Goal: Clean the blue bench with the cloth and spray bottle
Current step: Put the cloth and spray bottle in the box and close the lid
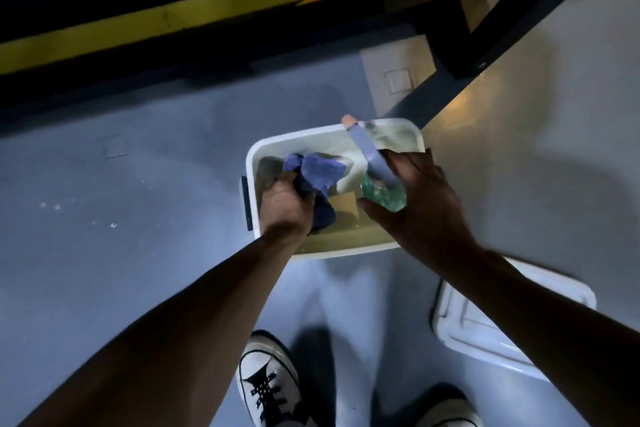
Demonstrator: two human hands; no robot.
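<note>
Your left hand [284, 204] squeezes the cloth [313, 172]; your right hand [420, 194] grips the spray bottle [381, 189]. Lift both straight up from the tub [277, 146].

Bin [252, 156]: white plastic, smooth, slight sheen on the rim. Lid [485, 333] on the floor: white plastic, glossy, ribbed. Cloth [320, 170]: blue woven fabric, soft, crumpled, matt. Spray bottle [384, 196]: translucent green plastic body, shiny; trigger head of matt lavender plastic. Floor [121, 218]: blue-grey coating, smooth, satin. Shoe [266, 381]: white canvas with a rubber toe cap.
</note>
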